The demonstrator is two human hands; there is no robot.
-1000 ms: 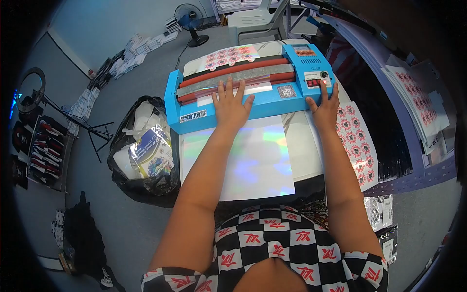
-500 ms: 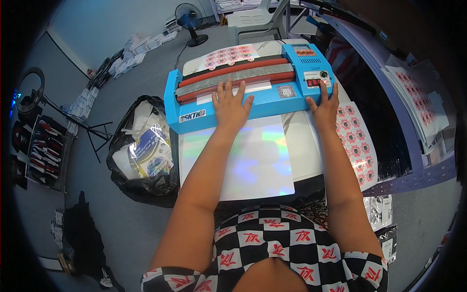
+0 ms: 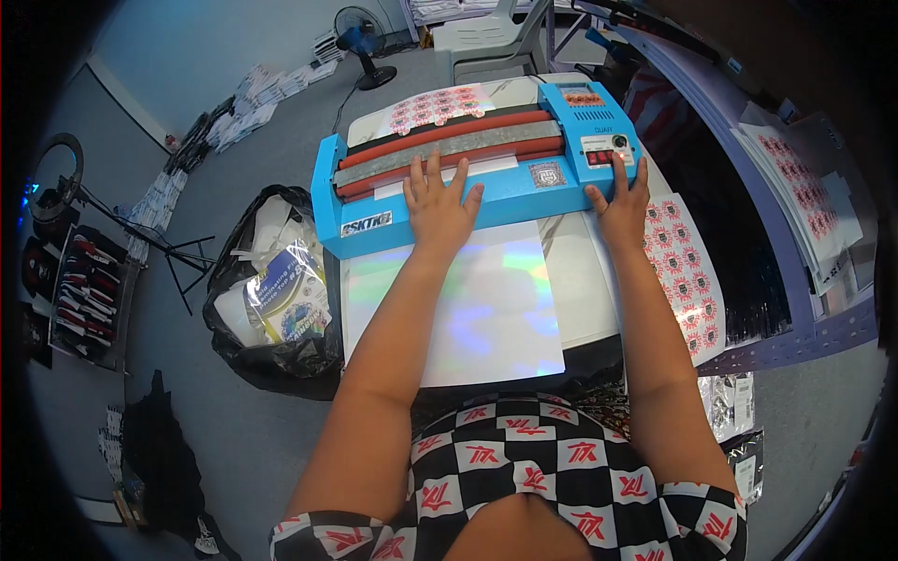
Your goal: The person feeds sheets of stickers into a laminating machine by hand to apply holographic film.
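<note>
A blue roll laminator (image 3: 505, 198) with red rollers stands on a white marbled table. My left hand (image 3: 440, 213) lies with spread fingers on its front ledge, over a white sheet (image 3: 494, 165) whose far edge is at the rollers. At the control panel, my right hand (image 3: 619, 208) reaches a fingertip to the red switches below the knob (image 3: 619, 142). The other fingers of that hand rest against the laminator's front edge. Behind the rollers is a sheet of red and black printed stickers (image 3: 440, 106). A shiny holographic sheet (image 3: 496, 309) lies in front, partly under my left forearm.
More sticker sheets (image 3: 687, 280) lie at the table's right side. A black bag (image 3: 224, 327) holding a laminating film pack (image 3: 288, 290) stands on the left. A purple rack (image 3: 804, 346) borders the right. Farther back are a fan (image 3: 363, 42) and a plastic chair (image 3: 482, 39).
The view has shifted very slightly. Both hands keep nearly the same places on the laminator, and the sheets show no clear movement.
</note>
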